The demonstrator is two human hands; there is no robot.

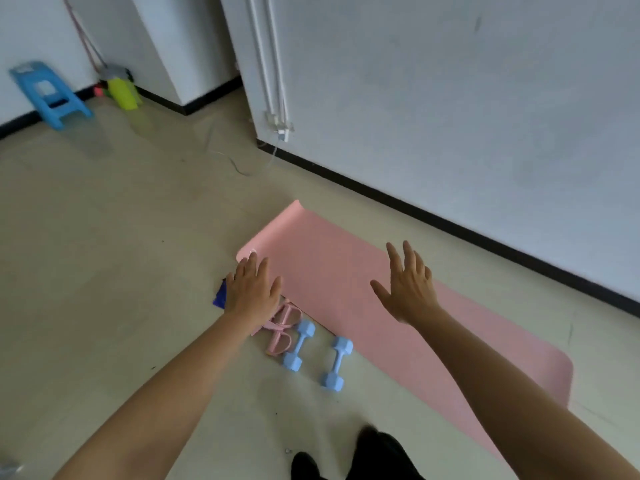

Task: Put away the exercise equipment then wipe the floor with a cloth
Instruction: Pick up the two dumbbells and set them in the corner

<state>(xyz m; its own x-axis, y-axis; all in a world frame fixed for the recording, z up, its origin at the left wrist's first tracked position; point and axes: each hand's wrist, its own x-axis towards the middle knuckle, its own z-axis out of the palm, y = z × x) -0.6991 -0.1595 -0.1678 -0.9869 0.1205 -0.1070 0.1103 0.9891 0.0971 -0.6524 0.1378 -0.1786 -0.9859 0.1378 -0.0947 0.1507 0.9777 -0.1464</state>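
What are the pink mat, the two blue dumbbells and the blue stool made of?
The pink mat looks like soft foam or rubber: matte, thin, one corner curling up. The blue dumbbells look coated in smooth plastic or vinyl, evenly pale with soft edges; the inside is hidden. The blue stool looks like moulded hard plastic, one even colour, though blurred.

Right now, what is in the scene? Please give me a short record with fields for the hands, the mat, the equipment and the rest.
mat: pink, unrolled on the floor along the wall
left hand: open, fingers straight, holds nothing, over the mat's corner
right hand: open, fingers spread, holds nothing, over the mat
dumbbells: two, light blue, on the floor beside the mat
pull band: pink, next to the dumbbells
stool: blue, by the far wall
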